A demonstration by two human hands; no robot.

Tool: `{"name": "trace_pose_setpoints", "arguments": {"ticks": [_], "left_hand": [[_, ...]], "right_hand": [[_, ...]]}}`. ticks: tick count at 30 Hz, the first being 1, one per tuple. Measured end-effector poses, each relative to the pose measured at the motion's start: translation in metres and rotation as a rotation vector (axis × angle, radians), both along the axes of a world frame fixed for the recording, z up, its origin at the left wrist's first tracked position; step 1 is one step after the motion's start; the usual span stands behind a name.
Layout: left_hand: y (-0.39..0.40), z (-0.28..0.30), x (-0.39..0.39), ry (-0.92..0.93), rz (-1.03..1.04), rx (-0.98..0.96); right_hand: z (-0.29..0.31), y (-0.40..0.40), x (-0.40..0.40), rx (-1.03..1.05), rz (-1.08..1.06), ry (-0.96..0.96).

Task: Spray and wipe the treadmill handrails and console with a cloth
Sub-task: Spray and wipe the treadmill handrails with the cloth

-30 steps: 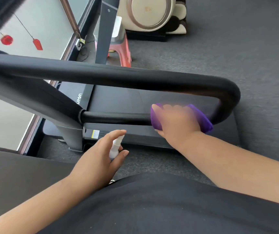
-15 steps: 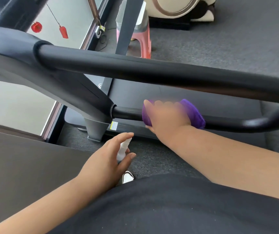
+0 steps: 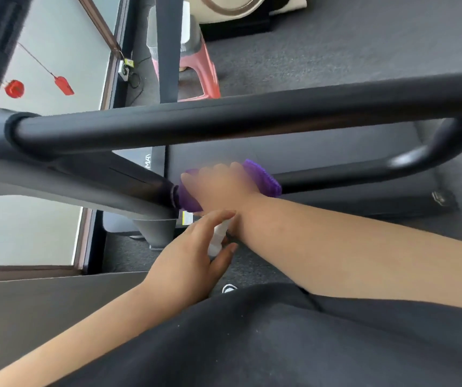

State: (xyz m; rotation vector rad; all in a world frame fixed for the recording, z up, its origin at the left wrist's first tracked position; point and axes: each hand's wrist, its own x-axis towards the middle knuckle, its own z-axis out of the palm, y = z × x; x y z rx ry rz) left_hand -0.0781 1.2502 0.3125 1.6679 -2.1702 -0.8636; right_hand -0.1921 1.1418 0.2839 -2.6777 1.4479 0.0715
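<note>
Head view: the right hand [image 3: 218, 185] gripped a purple cloth [image 3: 263, 180] around the black lower handrail [image 3: 336, 174]; the left hand [image 3: 193, 255] clasped a white spray bottle [image 3: 217, 238].

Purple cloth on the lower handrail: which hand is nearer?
Right. The right hand grips the purple cloth around the lower black handrail; the left hand holds a white spray bottle below it.
</note>
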Motion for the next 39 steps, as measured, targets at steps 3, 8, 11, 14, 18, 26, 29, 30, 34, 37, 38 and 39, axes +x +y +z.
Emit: {"name": "trace_pose_setpoints", "arguments": {"ticks": [3, 8, 11, 14, 18, 26, 29, 30, 34, 37, 38, 39], "left_hand": [[-0.008, 0.008, -0.025, 0.005, -0.071, -0.035], [-0.009, 0.014, -0.053, 0.005, -0.132, -0.048], [-0.005, 0.013, -0.076, 0.008, -0.143, -0.05], [-0.001, 0.014, -0.102, 0.016, -0.163, -0.069], [0.006, 0.014, -0.128, 0.015, -0.17, -0.069], [0.034, 0.013, -0.128, -0.003, -0.019, -0.082], [0.043, 0.015, -0.115, -0.014, 0.058, -0.08], [0.046, 0.017, -0.11, -0.024, 0.083, -0.076], [0.059, 0.021, -0.089, -0.059, 0.134, -0.079], [0.067, 0.022, -0.063, -0.08, 0.17, -0.06], [0.069, 0.022, -0.053, -0.088, 0.187, -0.047], [0.071, 0.022, -0.042, -0.094, 0.202, -0.043]], "right_hand": [[0.01, 0.005, -0.034, 0.015, -0.041, 0.005], [0.018, 0.021, -0.096, 0.018, -0.195, 0.053], [0.024, 0.028, -0.143, -0.011, -0.287, 0.059], [0.026, 0.038, -0.189, -0.08, -0.307, 0.078], [0.021, 0.045, -0.217, -0.127, -0.246, 0.134], [0.014, 0.057, -0.214, -0.16, -0.203, 0.098], [0.007, 0.061, -0.202, -0.151, -0.207, 0.044], [0.005, 0.063, -0.194, -0.149, -0.199, 0.023], [-0.01, 0.064, -0.15, -0.128, -0.092, -0.042], [-0.017, 0.062, -0.115, -0.114, -0.055, -0.074], [-0.018, 0.062, -0.103, -0.109, -0.045, -0.08], [-0.019, 0.062, -0.091, -0.098, -0.031, -0.086]]}}
